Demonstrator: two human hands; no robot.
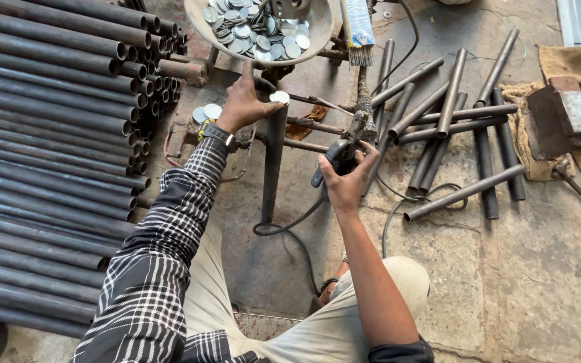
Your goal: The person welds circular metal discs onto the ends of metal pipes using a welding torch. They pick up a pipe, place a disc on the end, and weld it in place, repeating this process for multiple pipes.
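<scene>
Right hand (pixel 345 180) grips the welding holder (pixel 336 156); left hand (pixel 245 102) pinches a round metal disc (pixel 279 97) onto the upright pipe (pixel 273 161).

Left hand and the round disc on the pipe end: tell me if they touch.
Touching. The head view shows the left hand with its fingertips pressed on the disc, which sits on the upright pipe.
</scene>
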